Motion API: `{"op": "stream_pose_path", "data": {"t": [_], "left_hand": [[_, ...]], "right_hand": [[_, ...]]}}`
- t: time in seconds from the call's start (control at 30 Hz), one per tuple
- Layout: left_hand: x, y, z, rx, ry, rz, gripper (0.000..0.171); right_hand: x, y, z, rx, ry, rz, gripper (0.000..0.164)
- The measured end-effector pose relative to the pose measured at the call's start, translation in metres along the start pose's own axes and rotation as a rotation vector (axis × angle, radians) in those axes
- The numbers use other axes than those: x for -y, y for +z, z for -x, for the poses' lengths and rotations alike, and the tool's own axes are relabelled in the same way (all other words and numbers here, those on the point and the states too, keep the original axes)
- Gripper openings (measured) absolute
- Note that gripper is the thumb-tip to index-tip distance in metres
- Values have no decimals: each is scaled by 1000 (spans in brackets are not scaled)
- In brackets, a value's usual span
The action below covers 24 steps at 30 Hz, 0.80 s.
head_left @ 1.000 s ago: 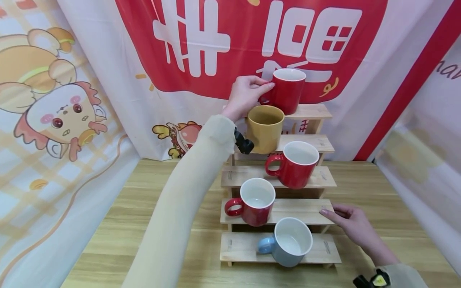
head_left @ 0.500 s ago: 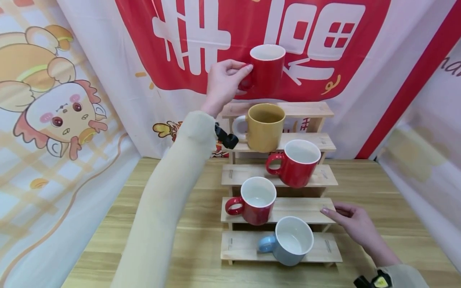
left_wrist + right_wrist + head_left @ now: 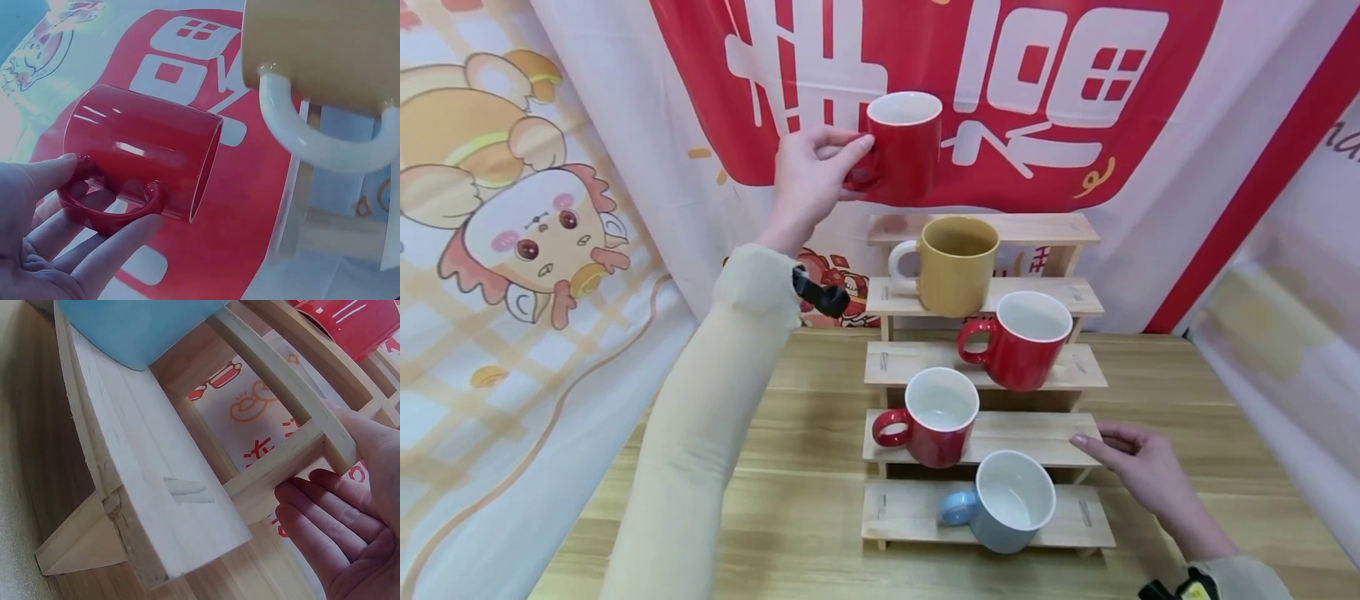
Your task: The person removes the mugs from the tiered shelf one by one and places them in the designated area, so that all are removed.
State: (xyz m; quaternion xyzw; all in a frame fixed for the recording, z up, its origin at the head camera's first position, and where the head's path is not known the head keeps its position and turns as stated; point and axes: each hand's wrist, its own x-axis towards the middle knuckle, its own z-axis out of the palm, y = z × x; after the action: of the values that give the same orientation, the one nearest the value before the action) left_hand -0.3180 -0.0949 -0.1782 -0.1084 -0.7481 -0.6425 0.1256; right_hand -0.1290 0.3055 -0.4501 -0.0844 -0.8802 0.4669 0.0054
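Observation:
My left hand [image 3: 811,173] pinches the handle of a red mug [image 3: 912,158] with a white inside, held upright above and left of the top step of a wooden stepped rack [image 3: 1033,437]. In the left wrist view, the thumb and fingers close on that mug's handle [image 3: 106,219]. My right hand [image 3: 1138,467] holds the right end of the rack's second step from the bottom, thumb on top and fingers beneath. On the rack stand a yellow mug [image 3: 957,275] with a white handle, two more red mugs, [image 3: 1026,358] one higher and one lower, and a light blue mug [image 3: 1003,517] at the bottom.
Behind the rack hangs a white cloth with a large red print [image 3: 970,179]. A patterned cloth [image 3: 535,217] covers the left side, and another pale cloth [image 3: 1277,325] the right. The rack stands on a wood-grain table [image 3: 805,467].
My left hand has lifted the red mug off the top step and carried it leftward. The right hand and the other mugs have stayed in place.

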Motion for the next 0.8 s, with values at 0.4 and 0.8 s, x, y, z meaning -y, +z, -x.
{"op": "stream_pose_path", "data": {"t": [0.4, 0.8], "left_hand": [[15, -33, 17, -32, 4, -14, 40], [38, -71, 42, -110, -10, 4, 42]], "right_hand": [[0, -1, 1, 12, 11, -12, 68], [-1, -1, 0, 12, -5, -27, 65]]}}
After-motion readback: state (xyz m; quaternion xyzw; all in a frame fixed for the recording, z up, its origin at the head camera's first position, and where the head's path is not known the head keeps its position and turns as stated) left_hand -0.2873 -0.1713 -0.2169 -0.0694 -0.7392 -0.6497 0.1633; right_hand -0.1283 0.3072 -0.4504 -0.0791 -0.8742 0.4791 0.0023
